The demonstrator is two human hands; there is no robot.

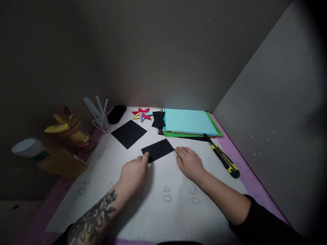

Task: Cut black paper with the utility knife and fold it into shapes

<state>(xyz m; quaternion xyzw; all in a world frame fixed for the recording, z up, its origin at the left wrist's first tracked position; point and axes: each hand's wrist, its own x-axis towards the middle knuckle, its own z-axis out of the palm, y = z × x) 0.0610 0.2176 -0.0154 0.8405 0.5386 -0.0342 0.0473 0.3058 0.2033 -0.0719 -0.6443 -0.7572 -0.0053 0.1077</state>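
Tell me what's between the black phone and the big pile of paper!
Between the phone and the paper pile lie colourful folded paper pieces and a notched black paper, in the head view.

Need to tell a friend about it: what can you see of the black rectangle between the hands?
The black rectangle looks like plain paper, straight-edged. It lies slanted on the white sheet, nearer the person than the black square. The left hand covers part of its near edge; the right hand has fingertips at its right corner. Whether it is folded is unclear.
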